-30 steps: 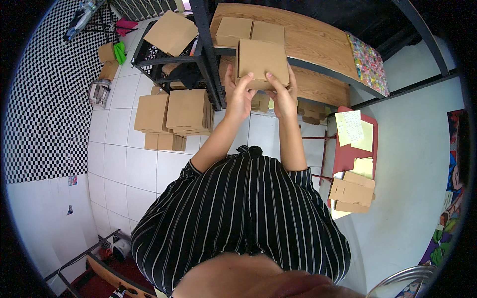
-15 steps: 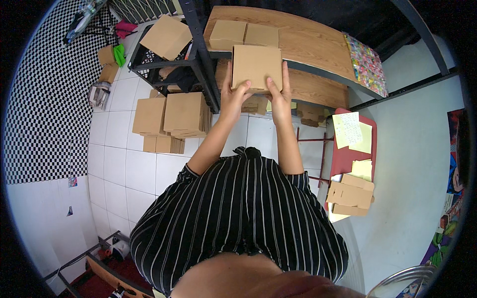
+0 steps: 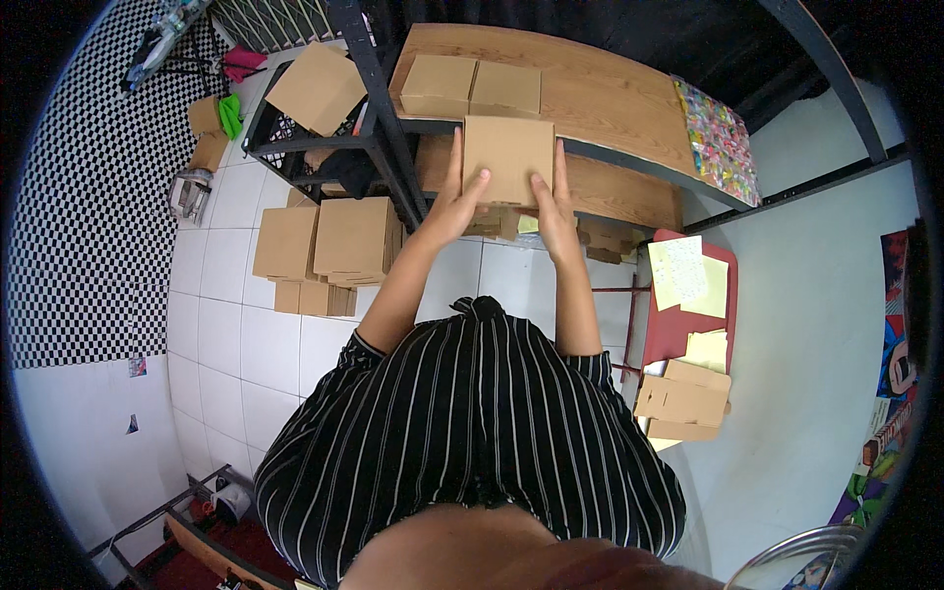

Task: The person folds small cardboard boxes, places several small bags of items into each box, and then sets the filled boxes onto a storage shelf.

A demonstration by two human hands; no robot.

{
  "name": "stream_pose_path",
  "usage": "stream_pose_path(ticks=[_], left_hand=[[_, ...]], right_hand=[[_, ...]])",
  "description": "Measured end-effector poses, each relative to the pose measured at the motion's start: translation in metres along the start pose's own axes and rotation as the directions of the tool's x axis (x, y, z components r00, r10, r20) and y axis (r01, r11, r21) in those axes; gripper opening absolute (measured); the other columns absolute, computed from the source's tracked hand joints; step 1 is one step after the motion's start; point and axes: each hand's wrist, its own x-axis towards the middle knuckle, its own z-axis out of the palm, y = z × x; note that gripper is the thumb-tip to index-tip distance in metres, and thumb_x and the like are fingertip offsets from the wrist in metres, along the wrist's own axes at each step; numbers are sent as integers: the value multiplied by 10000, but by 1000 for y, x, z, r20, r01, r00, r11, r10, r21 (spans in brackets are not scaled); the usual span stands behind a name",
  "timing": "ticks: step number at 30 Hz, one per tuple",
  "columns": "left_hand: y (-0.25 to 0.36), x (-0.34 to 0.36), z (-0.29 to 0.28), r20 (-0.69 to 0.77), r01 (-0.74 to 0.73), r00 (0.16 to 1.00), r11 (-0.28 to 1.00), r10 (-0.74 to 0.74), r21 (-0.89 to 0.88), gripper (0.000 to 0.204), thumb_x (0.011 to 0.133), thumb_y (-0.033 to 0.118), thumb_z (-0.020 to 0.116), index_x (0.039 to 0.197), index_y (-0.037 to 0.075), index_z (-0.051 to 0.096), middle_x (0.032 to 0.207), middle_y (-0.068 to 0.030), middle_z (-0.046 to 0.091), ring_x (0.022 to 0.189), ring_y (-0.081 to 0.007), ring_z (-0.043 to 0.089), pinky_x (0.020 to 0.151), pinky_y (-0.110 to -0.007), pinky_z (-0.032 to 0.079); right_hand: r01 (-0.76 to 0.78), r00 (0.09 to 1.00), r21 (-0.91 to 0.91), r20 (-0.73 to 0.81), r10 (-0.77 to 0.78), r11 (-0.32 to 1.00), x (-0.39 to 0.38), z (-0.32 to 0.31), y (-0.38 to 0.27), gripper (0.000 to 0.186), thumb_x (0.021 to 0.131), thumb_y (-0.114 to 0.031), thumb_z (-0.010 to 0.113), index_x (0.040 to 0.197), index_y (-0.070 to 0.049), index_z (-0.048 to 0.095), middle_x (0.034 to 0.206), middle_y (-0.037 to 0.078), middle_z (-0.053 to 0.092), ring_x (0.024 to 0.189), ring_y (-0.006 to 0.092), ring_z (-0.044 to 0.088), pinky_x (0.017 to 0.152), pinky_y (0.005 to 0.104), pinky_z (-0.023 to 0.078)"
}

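Between my two hands I carry a closed brown cardboard box (image 3: 509,157), held at the near edge of a wooden shelf. My left hand (image 3: 459,200) grips its left side, thumb on the near part of the top. On the opposite side my right hand (image 3: 555,208) presses in the same way, its fingers along the wall. Just beyond, two similar cardboard boxes (image 3: 439,85) (image 3: 505,89) rest side by side on the shelf top (image 3: 590,90). What lies directly under the held box is hidden.
Several cardboard boxes (image 3: 356,236) are stacked on the tiled floor at left. A black metal post (image 3: 366,79) rises beside the shelf. At right, a red chair (image 3: 672,329) bears yellow papers (image 3: 703,285) and flattened cardboard (image 3: 678,401). A colourful sheet (image 3: 718,138) covers the shelf's right end.
The view has shifted, so the shelf and floor boxes sit slightly lower and further left. The held box appears lower in view, still in both hands.
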Motion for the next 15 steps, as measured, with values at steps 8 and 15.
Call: stream_pose_path(ticks=[8, 15], left_hand=[[-25, 19, 21, 102, 9, 995, 996, -18, 86, 711, 873, 399, 397, 1365, 163, -59, 1374, -184, 195, 1154, -284, 372, 712, -307, 476], [-37, 43, 10, 101, 29, 994, 980, -50, 199, 649, 868, 421, 406, 1355, 78, 149, 1350, -209, 206, 1151, -253, 394, 913, -342, 353]], right_hand=[[-201, 976, 33, -79, 203, 979, 4, -25, 9, 601, 891, -375, 378, 1362, -85, 140, 1320, 183, 305, 1062, 236, 390, 811, 303, 326], [-161, 964, 29, -210, 164, 987, 83, -81, 29, 602, 873, -395, 396, 1362, -138, 158, 1337, 180, 283, 1037, 294, 495, 561, 260, 494]])
